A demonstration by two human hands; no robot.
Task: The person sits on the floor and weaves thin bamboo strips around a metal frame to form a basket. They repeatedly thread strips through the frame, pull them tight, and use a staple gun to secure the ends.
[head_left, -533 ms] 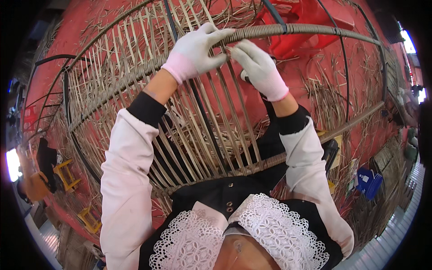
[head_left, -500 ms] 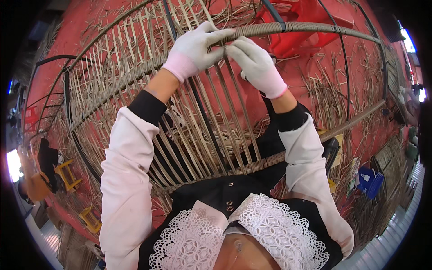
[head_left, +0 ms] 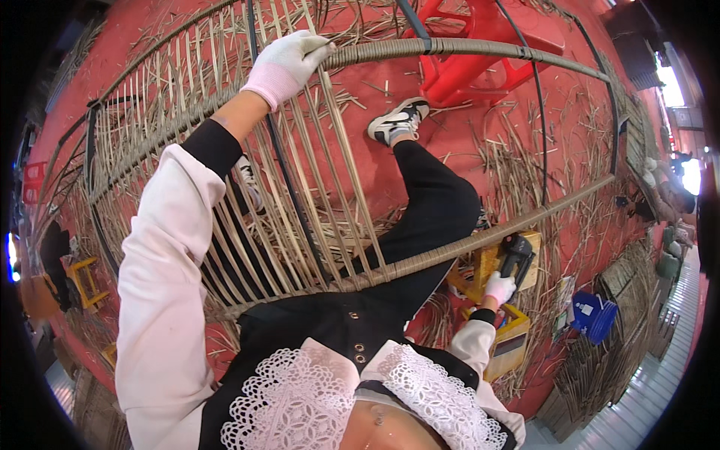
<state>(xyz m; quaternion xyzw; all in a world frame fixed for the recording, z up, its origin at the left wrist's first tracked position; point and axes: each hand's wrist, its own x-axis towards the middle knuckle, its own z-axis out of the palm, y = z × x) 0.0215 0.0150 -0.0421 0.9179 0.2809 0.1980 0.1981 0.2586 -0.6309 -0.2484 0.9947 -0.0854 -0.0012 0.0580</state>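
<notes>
Tan-wrapped, the open-slatted frame [head_left: 450, 246] spanned my legs [head_left: 431, 184]; it looked light but stiff, best held by its bound rails [head_left: 555, 204]. My left hand [head_left: 287, 66] pinched the far rail [head_left: 480, 46]; at near right, my right hand [head_left: 499, 288] gripped a black power tool [head_left: 517, 253], possibly a stapler.

A red floor [head_left: 457, 142] is spreading across the room, a red plastic stool [head_left: 531, 31] is standing near the top, a yellow stool [head_left: 76, 279] is sitting at far left, and white light [head_left: 670, 86] is glaring at both side edges.
</notes>
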